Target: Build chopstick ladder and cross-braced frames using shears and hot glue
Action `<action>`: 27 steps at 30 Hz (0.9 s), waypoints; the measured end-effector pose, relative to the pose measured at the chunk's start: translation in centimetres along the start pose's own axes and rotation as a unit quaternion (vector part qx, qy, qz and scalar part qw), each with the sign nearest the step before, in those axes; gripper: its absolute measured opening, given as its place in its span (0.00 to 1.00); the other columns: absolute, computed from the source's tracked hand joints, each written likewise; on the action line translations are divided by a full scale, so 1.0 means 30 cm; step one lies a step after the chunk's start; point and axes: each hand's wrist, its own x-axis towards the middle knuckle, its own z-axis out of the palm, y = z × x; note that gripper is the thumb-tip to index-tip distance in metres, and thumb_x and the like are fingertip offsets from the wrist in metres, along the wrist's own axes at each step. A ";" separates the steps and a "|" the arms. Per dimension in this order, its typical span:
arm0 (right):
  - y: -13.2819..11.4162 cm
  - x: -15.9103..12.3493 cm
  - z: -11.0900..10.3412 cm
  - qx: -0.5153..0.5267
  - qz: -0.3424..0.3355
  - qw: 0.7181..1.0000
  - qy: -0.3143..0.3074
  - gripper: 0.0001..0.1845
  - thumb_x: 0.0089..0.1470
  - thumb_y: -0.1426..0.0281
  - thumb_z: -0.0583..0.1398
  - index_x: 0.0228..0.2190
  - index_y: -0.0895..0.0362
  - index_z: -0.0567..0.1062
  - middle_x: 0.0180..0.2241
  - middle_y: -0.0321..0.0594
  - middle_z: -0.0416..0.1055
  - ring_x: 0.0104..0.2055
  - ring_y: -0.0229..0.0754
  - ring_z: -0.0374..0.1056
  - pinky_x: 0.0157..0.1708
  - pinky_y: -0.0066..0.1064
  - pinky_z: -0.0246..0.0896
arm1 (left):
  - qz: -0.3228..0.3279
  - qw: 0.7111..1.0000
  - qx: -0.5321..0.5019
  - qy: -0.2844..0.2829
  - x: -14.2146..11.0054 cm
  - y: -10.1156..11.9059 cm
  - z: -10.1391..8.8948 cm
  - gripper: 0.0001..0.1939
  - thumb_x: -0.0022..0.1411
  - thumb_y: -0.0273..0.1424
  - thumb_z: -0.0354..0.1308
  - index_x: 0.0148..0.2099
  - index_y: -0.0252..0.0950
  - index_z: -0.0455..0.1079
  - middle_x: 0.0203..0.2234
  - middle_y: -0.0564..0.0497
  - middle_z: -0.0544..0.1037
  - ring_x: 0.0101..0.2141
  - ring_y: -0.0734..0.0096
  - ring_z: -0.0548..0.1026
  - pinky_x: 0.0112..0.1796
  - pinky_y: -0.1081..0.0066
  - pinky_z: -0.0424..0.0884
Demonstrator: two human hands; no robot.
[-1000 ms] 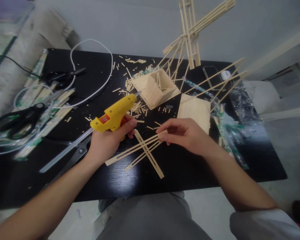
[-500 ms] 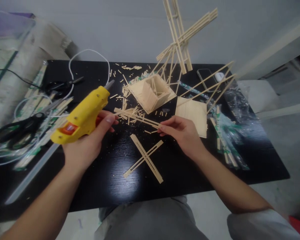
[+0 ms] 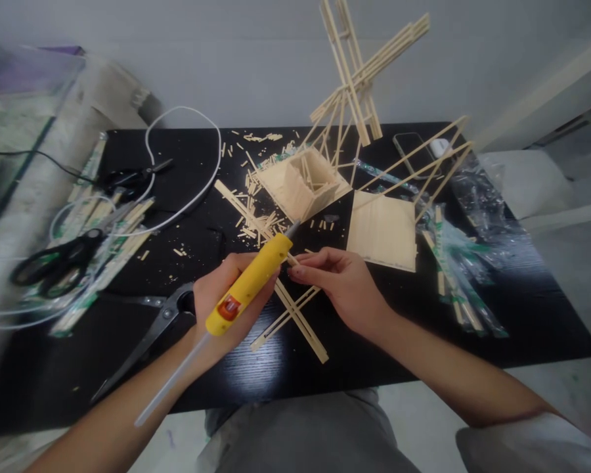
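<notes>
My left hand [image 3: 214,289] is wrapped round a yellow hot glue gun [image 3: 253,279], its nozzle pointing up and right. A clear glue stick [image 3: 175,378] sticks out of the gun's rear. My right hand [image 3: 347,286] pinches the near end of a narrow strip of wooden sticks [image 3: 236,205]. This strip slants up to the left and passes behind the gun, which hides part of it. Just below both hands, an X-shaped frame of wooden sticks [image 3: 300,322] lies flat on the black table [image 3: 374,355]. The glue gun overlaps the view of its upper end.
Behind stands a wooden windmill-like model [image 3: 311,180] with crossed blades. A square wooden board [image 3: 381,230] with attached sticks is to the right. Scissors [image 3: 73,259], pliers [image 3: 165,315] and packaged sticks [image 3: 93,282] lie left. Plastic wrappers [image 3: 465,263] and a phone [image 3: 416,154] are right.
My left hand has brought the glue gun right and down, near my right hand, and no longer touches the strip. The pliers have come into sight.
</notes>
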 end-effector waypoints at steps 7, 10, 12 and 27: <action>0.013 -0.006 0.007 -0.003 -0.018 1.000 0.002 0.14 0.40 0.66 0.82 0.25 0.51 0.84 0.38 0.35 0.87 0.41 0.42 0.83 0.53 0.41 0.80 | 0.034 0.999 -0.040 -0.004 -0.001 -0.007 0.019 0.06 0.66 0.39 0.68 0.41 0.43 0.80 0.37 0.52 0.87 0.36 0.61 0.86 0.37 0.66 0.79; 0.009 -0.008 0.008 -0.009 -0.035 0.999 0.000 0.13 0.41 0.66 0.82 0.24 0.51 0.84 0.39 0.36 0.87 0.43 0.44 0.83 0.55 0.43 0.80 | 0.042 0.998 -0.047 0.009 0.003 0.007 0.021 0.06 0.66 0.38 0.68 0.37 0.43 0.79 0.37 0.53 0.87 0.35 0.62 0.85 0.37 0.67 0.79; 0.005 -0.011 0.010 -0.012 -0.044 0.999 -0.002 0.13 0.42 0.67 0.82 0.25 0.51 0.84 0.40 0.36 0.87 0.45 0.45 0.84 0.56 0.45 0.79 | 0.040 0.998 -0.044 0.021 0.009 0.018 0.023 0.06 0.66 0.37 0.68 0.36 0.43 0.78 0.37 0.53 0.88 0.35 0.63 0.86 0.38 0.67 0.79; 0.003 -0.019 0.017 -0.043 -0.098 0.994 0.002 0.12 0.43 0.66 0.81 0.26 0.52 0.85 0.38 0.37 0.88 0.44 0.46 0.86 0.53 0.41 0.82 | 0.037 0.998 -0.001 0.046 0.001 0.013 0.038 0.04 0.64 0.36 0.68 0.38 0.43 0.81 0.32 0.55 0.86 0.31 0.65 0.85 0.33 0.68 0.79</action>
